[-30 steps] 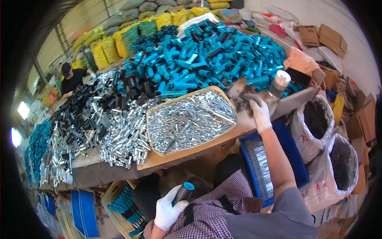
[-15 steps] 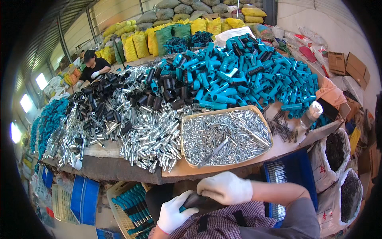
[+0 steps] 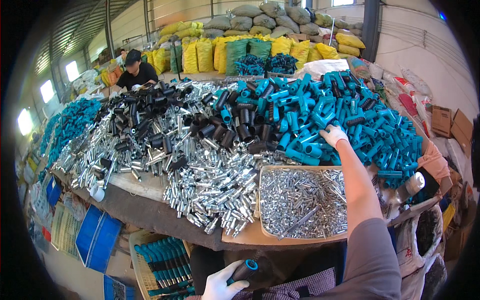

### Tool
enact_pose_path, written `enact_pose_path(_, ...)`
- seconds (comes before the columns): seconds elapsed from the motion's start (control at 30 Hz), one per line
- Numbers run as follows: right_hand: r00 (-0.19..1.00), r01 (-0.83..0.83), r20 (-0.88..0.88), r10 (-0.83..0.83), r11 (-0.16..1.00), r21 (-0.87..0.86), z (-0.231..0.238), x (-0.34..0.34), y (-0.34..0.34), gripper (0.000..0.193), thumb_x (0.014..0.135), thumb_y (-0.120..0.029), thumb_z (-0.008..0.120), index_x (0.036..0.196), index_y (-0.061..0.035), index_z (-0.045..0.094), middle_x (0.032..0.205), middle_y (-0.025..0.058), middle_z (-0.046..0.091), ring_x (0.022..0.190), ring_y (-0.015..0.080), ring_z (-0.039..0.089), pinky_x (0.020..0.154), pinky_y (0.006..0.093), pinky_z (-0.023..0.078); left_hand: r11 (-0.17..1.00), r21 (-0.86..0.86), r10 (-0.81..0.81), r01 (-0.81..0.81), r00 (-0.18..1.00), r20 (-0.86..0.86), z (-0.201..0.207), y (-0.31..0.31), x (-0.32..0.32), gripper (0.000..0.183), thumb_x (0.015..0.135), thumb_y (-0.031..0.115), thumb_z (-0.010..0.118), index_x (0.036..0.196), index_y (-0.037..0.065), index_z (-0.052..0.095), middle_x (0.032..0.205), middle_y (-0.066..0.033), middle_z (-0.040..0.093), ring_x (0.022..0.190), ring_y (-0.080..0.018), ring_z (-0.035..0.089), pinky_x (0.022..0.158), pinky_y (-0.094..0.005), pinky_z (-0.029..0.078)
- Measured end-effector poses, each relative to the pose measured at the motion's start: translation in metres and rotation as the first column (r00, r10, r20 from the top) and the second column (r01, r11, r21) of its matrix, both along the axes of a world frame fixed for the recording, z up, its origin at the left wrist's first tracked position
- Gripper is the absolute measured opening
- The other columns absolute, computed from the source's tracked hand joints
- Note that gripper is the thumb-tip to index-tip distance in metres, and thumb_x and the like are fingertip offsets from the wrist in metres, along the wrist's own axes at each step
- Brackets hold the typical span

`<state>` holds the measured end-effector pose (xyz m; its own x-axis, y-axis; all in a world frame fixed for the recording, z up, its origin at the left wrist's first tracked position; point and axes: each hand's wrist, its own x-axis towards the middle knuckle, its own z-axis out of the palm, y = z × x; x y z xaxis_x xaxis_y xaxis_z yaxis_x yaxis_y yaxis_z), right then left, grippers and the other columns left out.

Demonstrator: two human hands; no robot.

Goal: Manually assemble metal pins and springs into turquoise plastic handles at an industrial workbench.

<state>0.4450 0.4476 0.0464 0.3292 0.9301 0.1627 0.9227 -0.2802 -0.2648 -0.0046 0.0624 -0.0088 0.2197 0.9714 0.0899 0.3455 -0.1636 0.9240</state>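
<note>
My left hand (image 3: pixel 227 281), in a white glove, is closed round a black tubular handle (image 3: pixel 246 270) with a teal ring at its open end, low in front of me. With my right arm stretched over the table, my gloved right hand (image 3: pixel 333 135) touches the near side of a heap of teal plastic tubes (image 3: pixel 367 130). Its fingers bend down among them, and the fingertips are too hidden to show a grip. Below that forearm stands a shallow tray (image 3: pixel 261 200) of small metal pins and springs, partly covered by the arm.
Shiny metal shafts (image 3: pixel 215 187) and black sleeves (image 3: pixel 205 131) are piled left of the tray. A clear bottle (image 3: pixel 411 186) is at the right edge. Below the table are a crate (image 3: pixel 137 265) of teal-black handles and blue bins (image 3: pixel 100 237). Another person (image 3: pixel 137 72) sits across the far left.
My right hand has left the black handle and reached forward to the teal heap. My left hand still holds the handle, now lower, its open end facing up. The view has shifted.
</note>
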Motion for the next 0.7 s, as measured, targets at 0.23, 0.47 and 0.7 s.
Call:
enact_pose_path(0.23, 0.95, -0.299, 0.126, 0.287, 0.95, 0.092, 0.009, 0.041, -0.062, 0.035, 0.085, -0.033, 0.059, 0.099, -0.0044, 0.072, 0.101, 0.0207, 0.07, 0.102, 0.0382, 0.065, 0.092, 0.0449, 0.051, 1.0, -0.005, -0.027, 0.027, 0.998, -0.057, 0.0, -0.004, 0.005, 0.073, 0.076, 0.051, 0.078, 0.127, 0.001, 0.061, 0.105, -0.019, 0.071, 0.097, -0.0275, 0.072, 0.084, -0.0341, 0.054)
enact_pose_path(0.47, 0.755, -0.358, -0.34, 0.56, 0.787, 0.502, 0.037, -0.034, -0.256, 0.049, 0.075, -0.014, 0.06, 0.122, 0.0005, 0.061, 0.123, 0.0191, 0.064, 0.117, 0.0282, 0.061, 0.104, 0.0352, 0.043, 0.992, 0.077, -0.095, 0.1, 0.994, -0.063, 0.008, -0.018, 0.004, 0.075, 0.079, 0.057, 0.074, 0.127, 0.001, 0.061, 0.11, -0.0211, 0.069, 0.102, -0.0347, 0.07, 0.088, -0.0357, 0.054)
enact_pose_path(0.7, 0.629, -0.357, -0.614, 0.477, 0.879, 0.317, -0.01, -0.137, -0.423, 0.059, 0.071, -0.01, 0.07, 0.128, 0.002, 0.058, 0.126, 0.0195, 0.064, 0.114, 0.0278, 0.064, 0.099, 0.0358, 0.048, 0.992, 0.083, -0.086, 0.096, 0.989, -0.12, 0.027, -0.037, 0.006, 0.078, 0.081, 0.062, 0.069, 0.129, 0.001, 0.058, 0.108, -0.0214, 0.068, 0.101, -0.0363, 0.069, 0.086, -0.0361, 0.053)
